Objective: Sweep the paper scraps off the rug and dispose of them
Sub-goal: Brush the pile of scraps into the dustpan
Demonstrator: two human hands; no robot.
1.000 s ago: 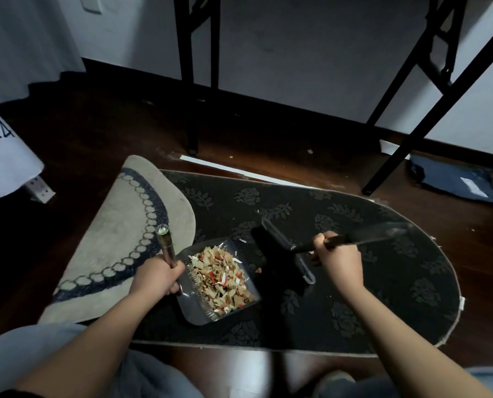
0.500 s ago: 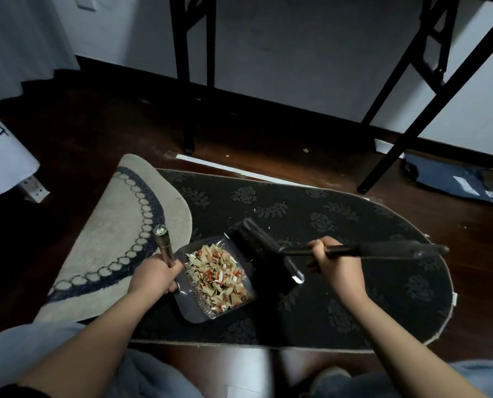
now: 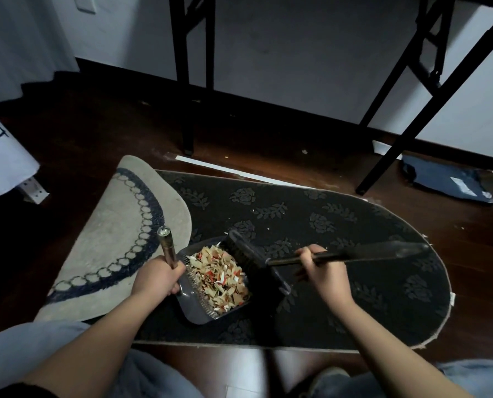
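Paper scraps [image 3: 219, 275], beige and red, are lying heaped in the grey plastic dustpan [image 3: 199, 307] on the dark patterned rug [image 3: 340, 225]. Left hand [image 3: 156, 278] is gripping its metal handle; right hand [image 3: 324, 272] is gripping the black brush [image 3: 248, 254]. Tilting the pan risks spilling scraps.

Brush [image 3: 249, 258] bristles hide the dustpan's [image 3: 199, 313] front lip.

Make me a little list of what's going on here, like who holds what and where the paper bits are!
left hand: grips the dustpan handle
right hand: grips the brush handle
dustpan: on the dark rug, full of paper scraps
brush: bristle head at the dustpan's open edge
dark rug: a few tiny bits left near the brush
pale rug: beside the dark one, overlapping its left end
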